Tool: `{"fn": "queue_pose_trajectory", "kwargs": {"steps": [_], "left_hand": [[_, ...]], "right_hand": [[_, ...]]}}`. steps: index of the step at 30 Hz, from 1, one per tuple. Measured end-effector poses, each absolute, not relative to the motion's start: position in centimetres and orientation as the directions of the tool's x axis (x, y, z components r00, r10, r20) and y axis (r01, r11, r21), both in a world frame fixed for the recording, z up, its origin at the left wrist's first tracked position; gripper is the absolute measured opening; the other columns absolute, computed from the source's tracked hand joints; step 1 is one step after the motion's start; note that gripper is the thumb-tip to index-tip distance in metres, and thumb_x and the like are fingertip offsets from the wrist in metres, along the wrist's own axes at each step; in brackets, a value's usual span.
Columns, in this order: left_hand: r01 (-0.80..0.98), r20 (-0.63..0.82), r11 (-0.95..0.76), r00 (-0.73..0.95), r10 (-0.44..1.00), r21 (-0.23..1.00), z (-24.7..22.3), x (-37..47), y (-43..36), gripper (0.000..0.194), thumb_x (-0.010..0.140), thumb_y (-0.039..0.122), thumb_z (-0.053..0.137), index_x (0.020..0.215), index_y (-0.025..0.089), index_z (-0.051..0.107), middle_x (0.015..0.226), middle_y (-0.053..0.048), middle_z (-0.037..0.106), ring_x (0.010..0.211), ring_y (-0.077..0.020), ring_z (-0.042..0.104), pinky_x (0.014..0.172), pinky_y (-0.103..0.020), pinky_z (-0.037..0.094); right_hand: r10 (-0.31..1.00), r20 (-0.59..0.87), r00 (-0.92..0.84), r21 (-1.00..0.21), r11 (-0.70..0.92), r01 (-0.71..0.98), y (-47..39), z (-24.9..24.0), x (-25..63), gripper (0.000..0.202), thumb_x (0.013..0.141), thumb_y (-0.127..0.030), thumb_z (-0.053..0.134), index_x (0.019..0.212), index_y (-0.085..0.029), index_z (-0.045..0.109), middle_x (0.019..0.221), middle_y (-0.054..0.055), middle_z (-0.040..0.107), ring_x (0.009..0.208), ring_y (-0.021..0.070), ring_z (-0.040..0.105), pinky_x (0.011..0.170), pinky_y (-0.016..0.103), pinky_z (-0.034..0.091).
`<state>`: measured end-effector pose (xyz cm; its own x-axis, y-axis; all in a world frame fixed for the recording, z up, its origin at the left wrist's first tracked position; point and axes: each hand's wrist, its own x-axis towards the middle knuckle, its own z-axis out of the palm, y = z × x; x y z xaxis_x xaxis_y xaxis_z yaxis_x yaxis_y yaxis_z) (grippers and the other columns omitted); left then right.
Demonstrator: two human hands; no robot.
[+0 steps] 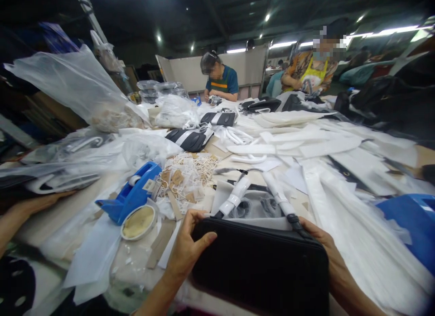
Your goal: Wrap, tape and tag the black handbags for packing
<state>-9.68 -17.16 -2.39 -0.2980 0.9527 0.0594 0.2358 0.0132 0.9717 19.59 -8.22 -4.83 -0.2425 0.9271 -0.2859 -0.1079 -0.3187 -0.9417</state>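
A black handbag fills the lower middle of the head view, tilted toward me. My left hand grips its upper left corner, thumb on the near face and fingers behind. At the upper right edge, my right hand holds the other side, its fingertips partly hidden behind the bag. The bag's handle rises from its top, with white wrapping around both sides. Behind the top edge lie grey sheet material and coiled clear or dark pieces that I cannot make out well.
A blue tape dispenser, a round tub of yellowish paste and a heap of stringed tags lie left. White foam sheets spread right, beside a blue object. Another person's arm reaches in at left; two people work across the table.
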Motion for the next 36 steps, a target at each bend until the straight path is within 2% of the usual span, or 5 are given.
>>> {"fn": "queue_pose_trajectory", "kwargs": {"steps": [12, 17, 26, 31, 36], "left_hand": [[0.218, 0.000, 0.078, -0.337, 0.942, 0.973, -3.4, -9.9, -17.2, 0.037, 0.075, 0.039, 0.070, 0.096, 0.024, 0.043, 0.104, -0.002, 0.064, 0.096, -0.0192, 0.063, 0.085, -0.029, 0.048], [0.202, 0.000, 0.073, -0.342, 0.940, 0.977, -3.5, -10.4, -16.9, 0.042, 0.072, 0.040, 0.073, 0.096, 0.024, 0.043, 0.105, -0.003, 0.064, 0.097, -0.0216, 0.063, 0.085, -0.031, 0.048], [0.225, -0.017, 0.048, -0.137, 0.990, 0.973, -2.3, -11.2, -16.1, 0.058, 0.070, 0.042, 0.073, 0.116, 0.023, 0.042, 0.109, -0.006, 0.066, 0.099, -0.0238, 0.064, 0.085, -0.030, 0.048], [0.231, 0.002, 0.042, -0.185, 0.983, 0.972, -2.9, -11.0, -16.2, 0.053, 0.074, 0.040, 0.071, 0.116, 0.024, 0.044, 0.108, -0.004, 0.066, 0.098, -0.0215, 0.063, 0.084, -0.029, 0.047], [0.207, 0.029, 0.014, -0.200, 0.979, 0.978, -3.0, -10.9, -16.5, 0.052, 0.074, 0.038, 0.072, 0.117, 0.023, 0.046, 0.106, -0.004, 0.065, 0.097, -0.0206, 0.062, 0.086, -0.029, 0.046]], "right_hand": [[0.904, -0.296, -0.308, -0.884, -0.382, -0.271, -8.5, -4.6, 19.2, 0.031, 0.062, -0.034, 0.082, 0.082, -0.023, 0.061, 0.066, -0.004, 0.058, 0.054, 0.0111, 0.048, 0.051, 0.022, 0.038], [0.902, -0.240, -0.359, -0.892, -0.351, -0.285, -8.4, -4.1, 20.4, 0.026, 0.077, -0.041, 0.070, 0.089, -0.020, 0.064, 0.063, -0.004, 0.053, 0.052, 0.0071, 0.041, 0.048, 0.019, 0.029], [0.840, -0.320, -0.439, -0.878, -0.437, -0.196, -6.8, -2.6, 21.3, 0.025, 0.071, -0.033, 0.077, 0.088, -0.016, 0.069, 0.074, 0.000, 0.064, 0.061, 0.0101, 0.053, 0.056, 0.021, 0.035], [0.854, -0.232, -0.466, -0.925, -0.342, -0.167, -6.8, -2.5, 21.3, 0.016, 0.072, -0.028, 0.075, 0.072, -0.016, 0.064, 0.072, -0.001, 0.062, 0.061, 0.0091, 0.050, 0.055, 0.020, 0.033], [0.887, -0.171, -0.429, -0.974, -0.217, -0.060, -8.9, -0.9, 21.2, 0.027, 0.085, -0.045, 0.055, 0.082, -0.021, 0.067, 0.076, 0.002, 0.063, 0.070, 0.0187, 0.056, 0.064, 0.029, 0.044]]}}
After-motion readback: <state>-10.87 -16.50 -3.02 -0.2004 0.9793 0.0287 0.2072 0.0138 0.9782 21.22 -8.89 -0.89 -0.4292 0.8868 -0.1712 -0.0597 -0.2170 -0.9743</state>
